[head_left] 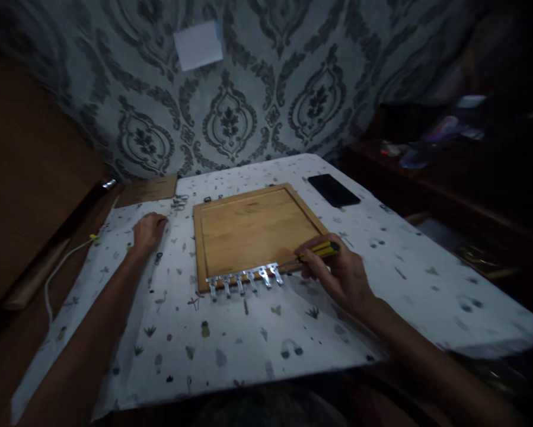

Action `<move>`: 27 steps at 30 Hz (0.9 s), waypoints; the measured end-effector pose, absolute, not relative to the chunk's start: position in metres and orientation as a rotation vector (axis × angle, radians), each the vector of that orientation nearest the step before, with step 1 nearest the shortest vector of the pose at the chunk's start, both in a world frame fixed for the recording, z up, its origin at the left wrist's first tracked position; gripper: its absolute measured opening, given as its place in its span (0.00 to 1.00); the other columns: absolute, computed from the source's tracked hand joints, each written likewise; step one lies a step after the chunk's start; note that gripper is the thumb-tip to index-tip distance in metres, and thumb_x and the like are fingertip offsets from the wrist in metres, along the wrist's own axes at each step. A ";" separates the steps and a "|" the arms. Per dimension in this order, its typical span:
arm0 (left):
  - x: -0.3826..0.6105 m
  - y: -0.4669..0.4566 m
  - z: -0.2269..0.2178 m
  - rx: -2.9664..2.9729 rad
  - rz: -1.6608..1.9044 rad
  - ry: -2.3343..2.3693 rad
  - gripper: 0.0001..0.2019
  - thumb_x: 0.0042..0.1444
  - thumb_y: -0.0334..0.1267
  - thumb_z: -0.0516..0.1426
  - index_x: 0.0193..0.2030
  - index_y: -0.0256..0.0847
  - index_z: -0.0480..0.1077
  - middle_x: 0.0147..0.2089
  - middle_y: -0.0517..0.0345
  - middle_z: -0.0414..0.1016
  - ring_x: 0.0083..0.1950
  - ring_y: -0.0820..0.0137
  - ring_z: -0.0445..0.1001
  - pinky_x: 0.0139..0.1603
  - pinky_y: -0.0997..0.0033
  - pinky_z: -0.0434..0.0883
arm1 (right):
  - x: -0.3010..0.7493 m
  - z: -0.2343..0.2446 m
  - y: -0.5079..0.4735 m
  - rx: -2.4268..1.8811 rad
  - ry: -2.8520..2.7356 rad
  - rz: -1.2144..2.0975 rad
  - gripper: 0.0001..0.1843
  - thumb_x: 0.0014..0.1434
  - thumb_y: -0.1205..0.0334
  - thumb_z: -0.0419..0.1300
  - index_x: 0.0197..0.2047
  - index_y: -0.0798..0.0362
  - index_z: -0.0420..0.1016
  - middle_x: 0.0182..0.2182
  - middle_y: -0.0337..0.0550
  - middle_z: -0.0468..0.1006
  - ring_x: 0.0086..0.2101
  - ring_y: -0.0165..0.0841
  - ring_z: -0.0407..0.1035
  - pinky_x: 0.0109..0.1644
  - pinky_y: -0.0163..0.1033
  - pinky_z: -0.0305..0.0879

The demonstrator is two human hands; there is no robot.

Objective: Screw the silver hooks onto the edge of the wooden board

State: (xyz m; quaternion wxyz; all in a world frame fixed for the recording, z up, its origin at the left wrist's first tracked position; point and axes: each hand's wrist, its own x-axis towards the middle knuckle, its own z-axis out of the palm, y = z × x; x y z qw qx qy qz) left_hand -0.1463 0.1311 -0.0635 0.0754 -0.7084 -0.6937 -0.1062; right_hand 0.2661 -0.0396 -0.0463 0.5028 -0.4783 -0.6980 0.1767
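My right hand [344, 273] is closed around the yellow and black handle of a screwdriver [318, 250]. Its thin shaft points left, low over the near right part of a framed wooden board [252, 228]. Along the board's near edge lies a shiny metal strip with several hooks [243, 280], which hang out past the frame. My left hand [149, 231] rests on the table to the left of the board, fingers curled together; whatever they may hold is hidden. Just beyond it is a small heap of metal pieces [179, 203].
A white patterned cloth [230, 350] covers the table. A black phone or tablet [334, 190] lies right of the board, and a piece of cardboard [148, 191] at the back left. Patterned wallpaper stands behind. A white cable [55, 270] runs at the left edge.
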 end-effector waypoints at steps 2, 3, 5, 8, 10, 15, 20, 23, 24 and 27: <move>-0.147 0.130 -0.062 -2.134 -0.327 -2.078 0.17 0.66 0.40 0.50 0.49 0.40 0.79 0.54 0.46 0.80 0.58 0.53 0.75 0.53 0.60 0.70 | 0.266 -0.048 -0.039 -1.154 -1.659 0.473 0.13 0.69 0.52 0.56 0.40 0.52 0.70 0.20 0.37 0.74 0.18 0.30 0.73 0.18 0.31 0.68; -0.146 0.130 -0.062 -2.132 -0.329 -2.082 0.17 0.65 0.40 0.50 0.48 0.39 0.80 0.53 0.45 0.80 0.56 0.52 0.75 0.52 0.59 0.69 | 0.266 -0.049 -0.039 -1.156 -1.649 0.494 0.13 0.69 0.51 0.56 0.40 0.52 0.69 0.21 0.37 0.75 0.19 0.30 0.73 0.19 0.32 0.69; -0.145 0.128 -0.060 -2.132 -0.336 -2.084 0.16 0.63 0.40 0.51 0.46 0.39 0.80 0.51 0.44 0.80 0.54 0.50 0.76 0.50 0.58 0.69 | 0.266 -0.050 -0.039 -1.158 -1.646 0.484 0.13 0.69 0.51 0.56 0.40 0.52 0.69 0.23 0.37 0.75 0.20 0.29 0.73 0.19 0.31 0.68; -0.142 0.122 -0.057 -2.125 -0.379 -2.083 0.15 0.62 0.40 0.52 0.42 0.38 0.79 0.48 0.43 0.80 0.52 0.49 0.75 0.48 0.57 0.68 | 0.267 -0.051 -0.040 -1.150 -1.661 0.468 0.13 0.70 0.51 0.56 0.40 0.52 0.69 0.25 0.39 0.75 0.21 0.29 0.72 0.21 0.32 0.67; -0.139 0.118 -0.055 -2.113 -0.441 -2.080 0.15 0.62 0.40 0.51 0.42 0.37 0.78 0.46 0.44 0.79 0.51 0.50 0.75 0.49 0.56 0.68 | 0.267 -0.052 -0.041 -1.151 -1.659 0.471 0.13 0.70 0.51 0.56 0.40 0.52 0.69 0.27 0.40 0.76 0.22 0.28 0.72 0.22 0.32 0.67; -0.114 0.104 -0.055 -2.163 -0.658 -2.063 0.15 0.61 0.41 0.52 0.43 0.36 0.76 0.45 0.48 0.79 0.46 0.57 0.76 0.51 0.58 0.70 | 0.269 -0.055 -0.042 -1.156 -1.627 0.515 0.15 0.70 0.48 0.55 0.42 0.52 0.69 0.30 0.41 0.76 0.22 0.27 0.72 0.20 0.31 0.67; -0.048 0.069 -0.052 -2.764 -0.906 -1.886 0.13 0.58 0.46 0.57 0.39 0.41 0.78 0.39 0.56 0.81 0.40 0.65 0.77 0.44 0.69 0.73 | 0.269 -0.058 -0.042 -1.131 -1.603 0.541 0.16 0.70 0.47 0.56 0.42 0.52 0.69 0.31 0.40 0.77 0.21 0.26 0.72 0.19 0.31 0.66; -0.002 0.047 -0.044 -3.242 -0.858 -1.655 0.12 0.60 0.46 0.57 0.38 0.41 0.78 0.39 0.56 0.81 0.41 0.65 0.77 0.42 0.69 0.72 | 0.268 -0.060 -0.042 -1.128 -1.580 0.545 0.14 0.70 0.49 0.57 0.42 0.52 0.69 0.31 0.40 0.77 0.21 0.26 0.73 0.18 0.31 0.65; 0.010 0.043 -0.042 -3.340 -0.803 -1.591 0.11 0.61 0.43 0.57 0.38 0.41 0.78 0.39 0.56 0.81 0.40 0.66 0.77 0.42 0.69 0.71 | 0.268 -0.060 -0.042 -1.131 -1.573 0.547 0.13 0.70 0.50 0.57 0.42 0.51 0.69 0.30 0.39 0.77 0.21 0.27 0.73 0.19 0.31 0.66; 0.036 0.040 -0.042 -3.529 -0.660 -1.421 0.08 0.62 0.39 0.58 0.36 0.40 0.77 0.36 0.58 0.80 0.37 0.69 0.76 0.39 0.71 0.69 | 0.268 -0.062 -0.043 -1.135 -1.539 0.554 0.12 0.69 0.51 0.58 0.43 0.51 0.69 0.31 0.39 0.76 0.21 0.27 0.73 0.20 0.32 0.67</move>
